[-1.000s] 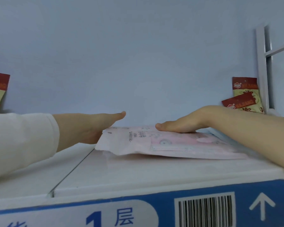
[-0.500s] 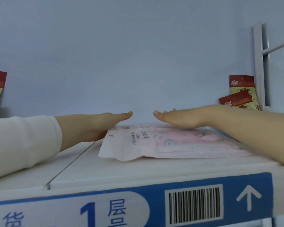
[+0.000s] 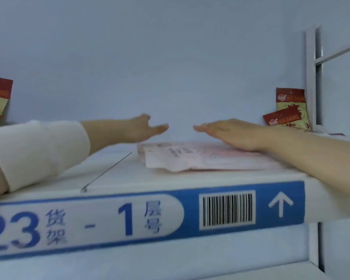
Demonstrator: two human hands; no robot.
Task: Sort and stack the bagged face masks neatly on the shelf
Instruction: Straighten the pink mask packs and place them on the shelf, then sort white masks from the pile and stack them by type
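Right hand point(image 3: 235, 134) lies flat on bagged masks point(image 3: 190, 160) on the shelf point(image 3: 129, 178); left hand point(image 3: 138, 128) released beside.

Blue label point(image 3: 113, 221) on shelf front, below left hand point(image 3: 138, 129): "23 货架 - 1 层号". Barcode point(image 3: 227, 209) + up arrow point(image 3: 280, 204) below right hand point(image 3: 233, 133). Bag point(image 3: 190, 159) print under it: unreadable.

head camera sits close before the shelf point(image 3: 129, 179), at its height, facing level toward the back wall point(image 3: 170, 57).
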